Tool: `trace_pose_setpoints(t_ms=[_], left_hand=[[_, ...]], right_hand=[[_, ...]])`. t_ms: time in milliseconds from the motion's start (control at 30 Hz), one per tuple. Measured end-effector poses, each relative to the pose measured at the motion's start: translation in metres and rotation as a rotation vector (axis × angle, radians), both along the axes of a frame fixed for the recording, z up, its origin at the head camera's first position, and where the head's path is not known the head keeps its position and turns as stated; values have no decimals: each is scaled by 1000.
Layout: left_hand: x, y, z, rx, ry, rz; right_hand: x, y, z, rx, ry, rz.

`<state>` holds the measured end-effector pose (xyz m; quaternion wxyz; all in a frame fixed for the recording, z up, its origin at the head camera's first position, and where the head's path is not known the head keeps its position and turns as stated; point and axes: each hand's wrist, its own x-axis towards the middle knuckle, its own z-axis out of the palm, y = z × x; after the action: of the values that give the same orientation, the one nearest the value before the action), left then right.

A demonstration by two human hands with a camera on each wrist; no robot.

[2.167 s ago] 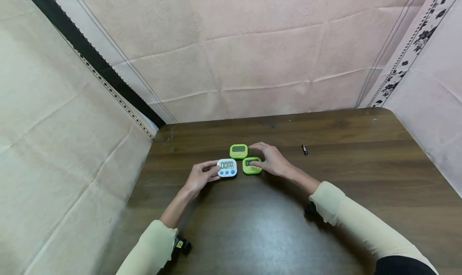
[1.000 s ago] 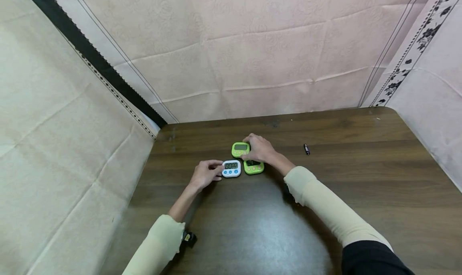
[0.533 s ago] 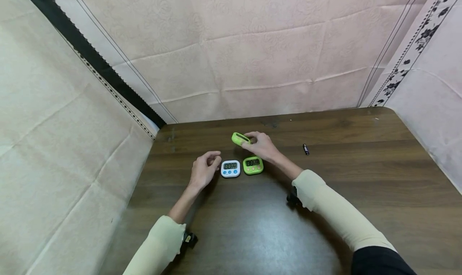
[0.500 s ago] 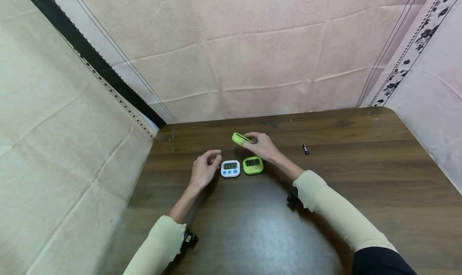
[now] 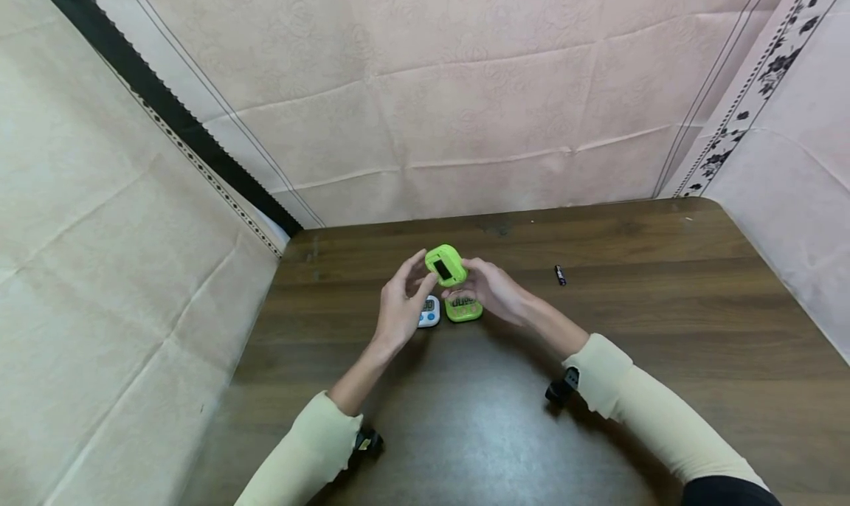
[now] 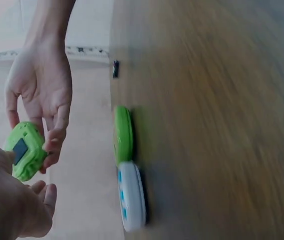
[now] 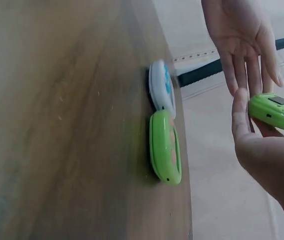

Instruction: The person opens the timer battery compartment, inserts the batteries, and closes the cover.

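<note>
A lime-green kitchen timer [image 5: 446, 265] is held above the table, its back with a dark rectangle facing me. My right hand [image 5: 501, 292] grips it at its right edge, fingers curled about it in the left wrist view. My left hand [image 5: 398, 307] reaches to its left side, fingers stretched and thumb apart; in the right wrist view the thumb stands clear of the timer [image 7: 276, 111]. Whether its fingertips touch is hard to tell. Below lie a second green timer [image 5: 463, 310] and a white timer [image 5: 430, 311] with blue buttons, partly covered by my left hand.
A small dark battery [image 5: 561, 275] lies to the right on the brown wooden table [image 5: 465, 417]. Pale cloth [image 5: 465, 108] hangs behind the table's far edge and at both sides.
My right hand has lifted the rear green timer off the table and turned its back toward me. My left hand has left the white timer and moved right, up to the lifted one.
</note>
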<state>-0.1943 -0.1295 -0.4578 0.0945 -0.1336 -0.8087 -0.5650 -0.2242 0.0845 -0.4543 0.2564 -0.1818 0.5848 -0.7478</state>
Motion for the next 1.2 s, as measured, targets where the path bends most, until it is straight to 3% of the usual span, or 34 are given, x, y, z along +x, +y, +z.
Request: trace_pose_setpoints(t_ms=[133,400,733,1067,1200], left_hand=[[8,10,4,56,-19,-14],[22,22,14,167,-95,-55],[36,29,10,217,-208,-141],[44,42,0,287,-231,-175],[45,47,-4,292,-238,-184]], right_hand=[[13,9,2,-57,-20,69],[34,32,1,-86,40,98],[61,59,3,266,203,-225],[82,54,6,330,270,-390],[84,52,4,388,357,-445]])
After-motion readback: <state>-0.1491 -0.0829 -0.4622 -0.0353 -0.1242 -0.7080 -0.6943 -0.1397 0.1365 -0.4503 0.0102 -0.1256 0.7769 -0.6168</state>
